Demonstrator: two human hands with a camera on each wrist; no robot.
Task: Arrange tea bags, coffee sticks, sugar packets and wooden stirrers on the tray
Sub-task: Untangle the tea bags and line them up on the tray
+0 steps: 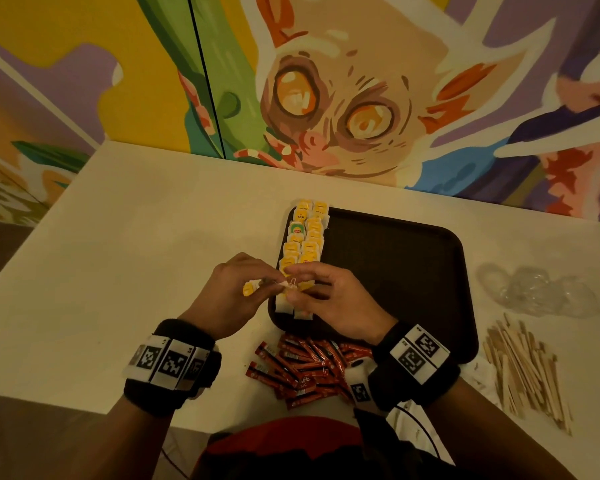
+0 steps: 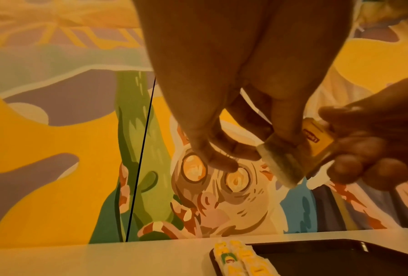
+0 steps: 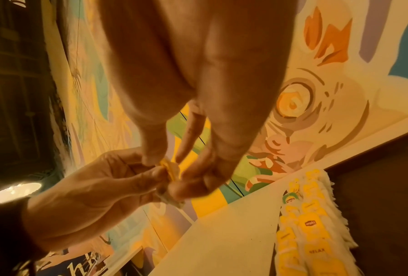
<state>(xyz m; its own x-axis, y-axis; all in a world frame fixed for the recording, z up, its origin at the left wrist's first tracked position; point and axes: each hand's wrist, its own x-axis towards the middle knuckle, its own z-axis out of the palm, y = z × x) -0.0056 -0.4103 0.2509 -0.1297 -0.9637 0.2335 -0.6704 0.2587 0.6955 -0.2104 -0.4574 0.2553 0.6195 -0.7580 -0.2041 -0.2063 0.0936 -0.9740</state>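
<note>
Both hands meet above the near left corner of the dark tray (image 1: 395, 271), holding one tea bag (image 1: 284, 285) with a yellow tag and string between them. My left hand (image 1: 229, 292) pinches the pouch (image 2: 280, 164) from the left. My right hand (image 1: 326, 299) pinches the yellow tag (image 3: 170, 170) from the right. Two rows of yellow-tagged tea bags (image 1: 303, 240) lie along the tray's left side. Red coffee sticks (image 1: 302, 368) are heaped on the table in front of the tray. Wooden stirrers (image 1: 523, 368) lie in a pile at the right.
Crumpled clear plastic wrap (image 1: 537, 289) lies right of the tray. The white table (image 1: 118, 271) ends at a painted mural wall behind. The tray's middle and right hold nothing. Part of the coffee pile is hidden by my right wrist band (image 1: 413, 362).
</note>
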